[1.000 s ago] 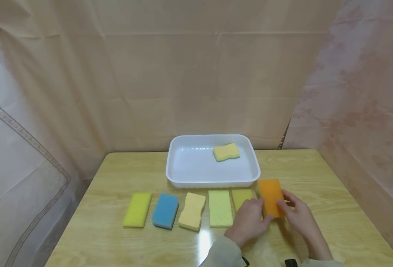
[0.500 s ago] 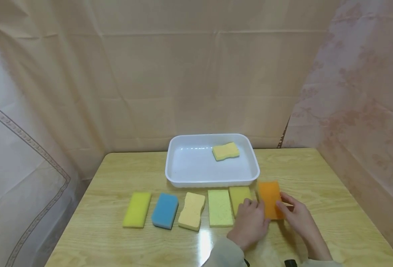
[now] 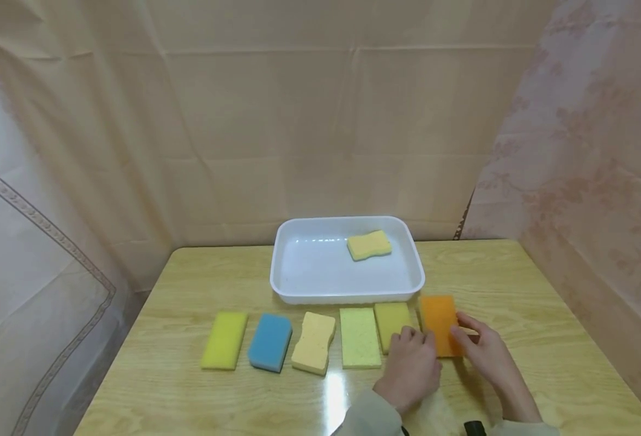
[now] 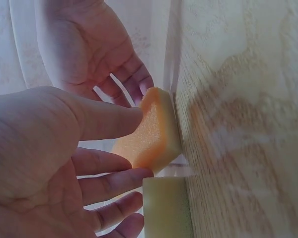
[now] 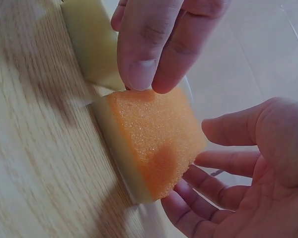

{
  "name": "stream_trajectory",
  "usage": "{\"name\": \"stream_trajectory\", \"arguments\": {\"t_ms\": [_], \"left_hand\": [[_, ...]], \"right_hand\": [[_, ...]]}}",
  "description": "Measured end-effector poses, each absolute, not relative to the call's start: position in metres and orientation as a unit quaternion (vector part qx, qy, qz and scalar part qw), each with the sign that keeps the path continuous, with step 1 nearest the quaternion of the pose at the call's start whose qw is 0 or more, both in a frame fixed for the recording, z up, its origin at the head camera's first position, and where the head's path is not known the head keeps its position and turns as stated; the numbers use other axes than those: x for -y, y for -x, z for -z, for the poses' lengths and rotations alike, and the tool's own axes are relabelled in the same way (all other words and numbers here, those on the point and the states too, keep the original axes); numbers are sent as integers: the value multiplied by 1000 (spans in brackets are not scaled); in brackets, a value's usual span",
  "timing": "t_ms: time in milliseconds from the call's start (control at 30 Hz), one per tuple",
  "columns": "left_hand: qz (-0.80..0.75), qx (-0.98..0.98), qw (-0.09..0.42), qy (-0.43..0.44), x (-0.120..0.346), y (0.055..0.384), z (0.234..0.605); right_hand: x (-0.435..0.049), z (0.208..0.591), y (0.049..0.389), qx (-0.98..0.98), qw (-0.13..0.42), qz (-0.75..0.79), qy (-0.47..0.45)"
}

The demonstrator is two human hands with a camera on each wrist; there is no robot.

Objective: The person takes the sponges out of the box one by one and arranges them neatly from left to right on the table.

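Note:
An orange sponge (image 3: 437, 318) with a pale underlayer lies at the right end of a row of sponges. My left hand (image 3: 410, 363) pinches its left edge; in the left wrist view the thumb (image 4: 114, 119) is against the orange face and fingertips meet the edge. At the opposite edge, my right hand (image 3: 486, 354) holds the sponge between thumb and fingers, some fingertips hidden behind it in the right wrist view. Just left of it lies a dull yellow sponge (image 3: 392, 321), partly covered by my left hand in the head view.
Further left lie a pale green sponge (image 3: 360, 339), a cream wavy sponge (image 3: 313, 344), a blue sponge (image 3: 270, 342) and a bright yellow sponge (image 3: 224, 340). Behind the row stands a white tray (image 3: 298, 298), holding a yellow wavy sponge (image 3: 369, 245). Cloth (image 3: 320, 133) hangs behind the table.
My left hand has shifted slightly right, its thumb tucked in closer, so more of the dull yellow sponge shows. The orange sponge has barely moved, and the right hand keeps its place.

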State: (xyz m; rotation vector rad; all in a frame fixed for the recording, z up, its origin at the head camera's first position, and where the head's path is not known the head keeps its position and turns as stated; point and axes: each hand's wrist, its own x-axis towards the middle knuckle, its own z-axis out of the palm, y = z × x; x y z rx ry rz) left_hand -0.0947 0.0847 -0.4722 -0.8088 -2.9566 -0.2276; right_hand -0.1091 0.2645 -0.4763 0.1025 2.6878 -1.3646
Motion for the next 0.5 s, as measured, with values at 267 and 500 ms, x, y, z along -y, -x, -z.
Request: {"name": "stream_trajectory", "arguments": {"t_ms": [267,500], "left_hand": [[61,962,28,265,-87,93,475],[38,962,21,270,-87,92,475]], "right_hand": [[-264,477,108,-883,77,462,-42],[-261,477,108,-878,78,470,-38]]}}
